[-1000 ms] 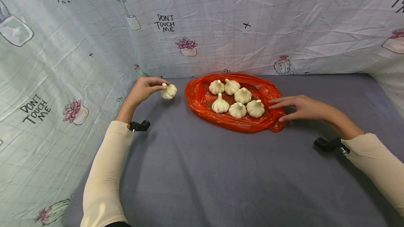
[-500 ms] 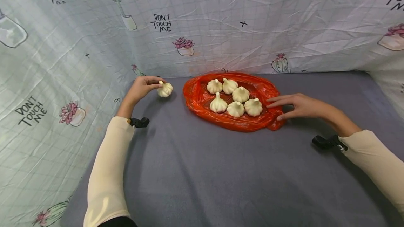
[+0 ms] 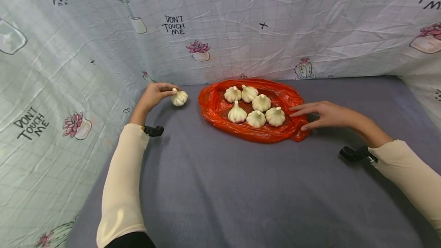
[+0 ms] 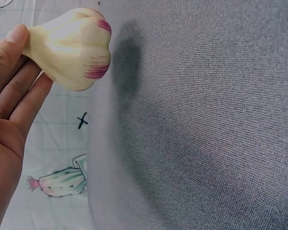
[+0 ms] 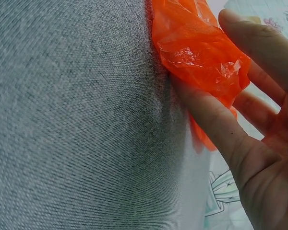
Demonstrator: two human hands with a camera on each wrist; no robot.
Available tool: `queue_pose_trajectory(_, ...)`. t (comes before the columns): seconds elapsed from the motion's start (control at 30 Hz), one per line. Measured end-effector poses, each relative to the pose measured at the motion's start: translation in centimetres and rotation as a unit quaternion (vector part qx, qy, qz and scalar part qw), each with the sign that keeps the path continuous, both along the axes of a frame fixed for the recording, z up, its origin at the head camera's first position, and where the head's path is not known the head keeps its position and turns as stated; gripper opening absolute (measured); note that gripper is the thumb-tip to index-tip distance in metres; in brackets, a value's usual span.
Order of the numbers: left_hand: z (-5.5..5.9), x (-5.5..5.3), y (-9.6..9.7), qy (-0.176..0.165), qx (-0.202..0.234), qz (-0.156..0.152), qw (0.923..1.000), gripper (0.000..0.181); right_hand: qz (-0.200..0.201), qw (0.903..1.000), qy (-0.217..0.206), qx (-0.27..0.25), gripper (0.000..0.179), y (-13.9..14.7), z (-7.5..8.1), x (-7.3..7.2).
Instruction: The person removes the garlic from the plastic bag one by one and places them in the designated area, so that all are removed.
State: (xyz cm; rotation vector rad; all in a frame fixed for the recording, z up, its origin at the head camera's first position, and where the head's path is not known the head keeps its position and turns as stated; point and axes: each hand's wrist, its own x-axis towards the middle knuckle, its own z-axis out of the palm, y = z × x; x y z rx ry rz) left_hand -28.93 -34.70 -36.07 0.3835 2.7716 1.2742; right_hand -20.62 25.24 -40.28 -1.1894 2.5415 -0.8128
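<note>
My left hand pinches a pale garlic bulb by its stem, left of the red plastic bag. In the left wrist view, purple streaks mark the underside of this garlic bulb, and its shadow falls on the grey cloth beside it. Several more garlic bulbs sit inside the bag, whose mouth is spread wide with a rolled rim. At the bag's right end my right hand touches the rim with extended fingers. Up close, crumpled red bag lies between its thumb and fingers, which stand apart.
A grey cloth covers the table. White fabric printed with cacti and lettering hangs behind and on the left side. A black wrist mount sits on the left wrist, with another black mount on the right.
The whole head view has shifted slightly left. My left hand and its garlic bulb have moved a little leftward and seem lower. My right hand stays at the bag's rim.
</note>
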Motion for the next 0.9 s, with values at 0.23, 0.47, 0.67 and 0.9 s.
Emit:
queue_pose_trajectory(0.23, 1.2, 0.8, 0.5, -0.026, 0.012, -0.004, 0.9996, 0.028, 0.002, 0.9999, -0.012, -0.005, 0.047, -0.1, 0.1, 0.0)
queue_pose_trajectory(0.47, 2.1, 1.4, 0.8, -0.033, 0.005, -0.008, 0.9994, 0.030, 0.005, 0.9998, -0.003, -0.018, 0.047, 0.0, 0.1, 0.0)
queue_pose_trajectory(0.67, 1.5, 0.9, 0.3, -0.030, 0.009, -0.013, 0.9994, 0.029, 0.002, 1.0000, 0.001, -0.007, 0.047, -0.1, 0.2, -0.1)
queue_pose_trajectory(0.9, -0.9, -0.5, -1.3, -0.027, -0.014, 0.011, 0.9995, 0.032, 0.002, 0.9999, -0.008, -0.008, 0.047, -0.1, 0.2, -0.1)
